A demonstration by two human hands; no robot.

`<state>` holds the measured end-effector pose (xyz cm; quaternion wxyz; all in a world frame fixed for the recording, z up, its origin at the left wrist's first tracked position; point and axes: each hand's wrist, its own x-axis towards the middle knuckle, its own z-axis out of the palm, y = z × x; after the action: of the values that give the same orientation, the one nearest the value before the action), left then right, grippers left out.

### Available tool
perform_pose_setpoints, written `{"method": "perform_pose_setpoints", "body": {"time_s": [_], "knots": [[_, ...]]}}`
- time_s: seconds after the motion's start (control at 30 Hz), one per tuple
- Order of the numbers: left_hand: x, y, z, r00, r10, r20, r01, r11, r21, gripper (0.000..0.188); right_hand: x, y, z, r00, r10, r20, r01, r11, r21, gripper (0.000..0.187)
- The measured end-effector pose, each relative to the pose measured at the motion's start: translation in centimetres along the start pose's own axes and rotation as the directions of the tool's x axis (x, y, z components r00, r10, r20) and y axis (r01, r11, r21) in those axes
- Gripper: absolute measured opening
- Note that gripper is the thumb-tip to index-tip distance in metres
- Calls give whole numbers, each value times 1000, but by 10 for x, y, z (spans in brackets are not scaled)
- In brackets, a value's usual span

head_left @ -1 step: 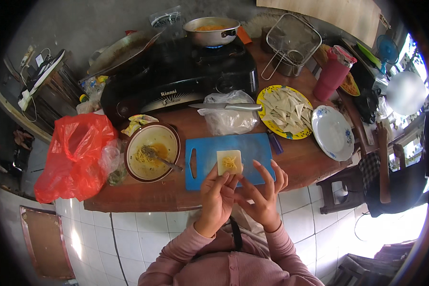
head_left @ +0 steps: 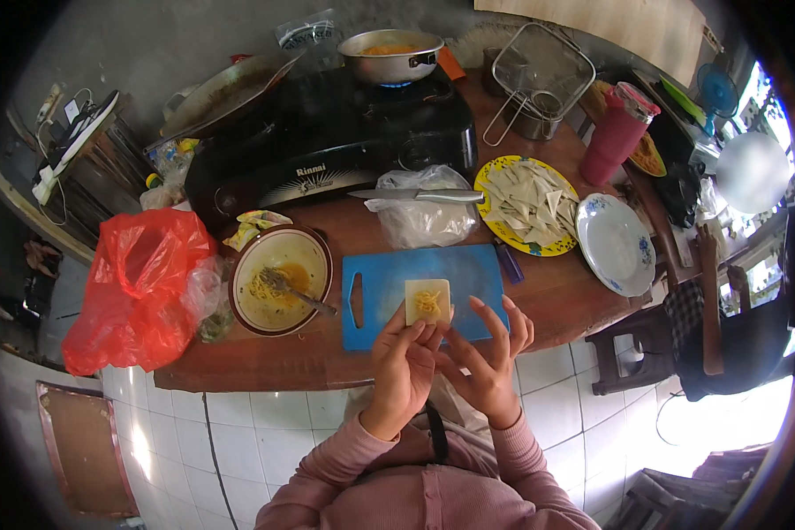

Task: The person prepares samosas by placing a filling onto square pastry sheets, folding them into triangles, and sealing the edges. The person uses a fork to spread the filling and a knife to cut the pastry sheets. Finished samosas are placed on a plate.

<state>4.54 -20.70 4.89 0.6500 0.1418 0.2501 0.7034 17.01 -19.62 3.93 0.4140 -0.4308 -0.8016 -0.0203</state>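
Above the near part of a blue cutting board (head_left: 380,269), my left hand (head_left: 401,367) holds a small square dough wrapper (head_left: 412,293) between thumb and fingers. A little heap of yellow shredded filling (head_left: 427,303) lies on the wrapper. My right hand (head_left: 490,362) is beside it with its fingers spread; one fingertip reaches the wrapper's lower right corner, close to the left fingers. Whether it presses there is hard to see. Left of the board stands a brown-rimmed bowl (head_left: 247,265) with yellow filling and a fork (head_left: 302,294) in it.
A black gas stove (head_left: 344,150) carries a pan (head_left: 406,66) over a lit flame. A knife (head_left: 433,195) lies on a plastic bag (head_left: 424,230). Folded triangles fill a yellow plate (head_left: 486,177); right of it are a white plate (head_left: 614,243) and pink tumbler (head_left: 616,137). A red bag (head_left: 141,300) sits left.
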Motion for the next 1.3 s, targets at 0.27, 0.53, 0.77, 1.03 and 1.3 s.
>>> {"method": "perform_pose_setpoints", "body": {"time_s": [0.27,0.53,0.77,1.03,1.3], "knots": [[2,-3,-8,986,-160,-49,151,977,-149,27,-1,4,1,994,-89,-58,90,996,14,28],[-4,-11,-15,988,-113,-103,109,993,-41,20,2,7,1,983,-186,1,184,975,-123,26],[-3,-12,-12,992,-72,-105,70,997,-21,22,4,11,7,985,-174,-21,172,983,-65,26],[1,-11,-20,992,-118,-42,113,988,-103,26,8,19,2,968,-249,-29,246,966,-86,23],[8,4,-14,985,-143,-97,152,983,100,31,5,21,6,978,-191,-80,197,978,73,27]]}}
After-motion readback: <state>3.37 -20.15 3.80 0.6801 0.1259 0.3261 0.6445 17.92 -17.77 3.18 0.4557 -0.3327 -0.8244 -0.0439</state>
